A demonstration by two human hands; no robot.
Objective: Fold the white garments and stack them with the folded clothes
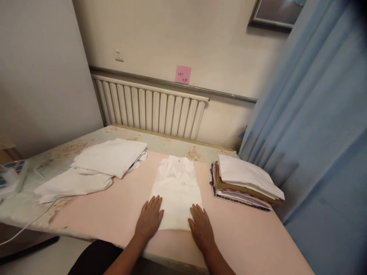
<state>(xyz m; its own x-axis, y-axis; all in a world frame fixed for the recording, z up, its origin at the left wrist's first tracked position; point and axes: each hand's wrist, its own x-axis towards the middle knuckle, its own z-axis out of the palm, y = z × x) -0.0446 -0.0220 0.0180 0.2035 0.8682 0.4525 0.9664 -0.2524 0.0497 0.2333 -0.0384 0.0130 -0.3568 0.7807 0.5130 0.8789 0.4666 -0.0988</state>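
A small white garment [177, 191] lies spread on the pink cloth, its neck end pointing to the wall and its straight lower edge facing me. Soft wrinkles cross its upper half. My left hand [149, 217] rests flat with fingers stretched over the lower left edge of the garment. On the opposite side, my right hand [202, 226] lies flat too, its fingertips on the lower right edge. Neither hand grips anything.
Loose white fabric pieces [110, 154] are heaped at the left. A stack of folded cloths [246, 175] stands at the right, beside a blue curtain [323, 126]. A pink cloth [243, 233] covers the table. Behind are a radiator [155, 107] and a white cord [31, 223] at left.
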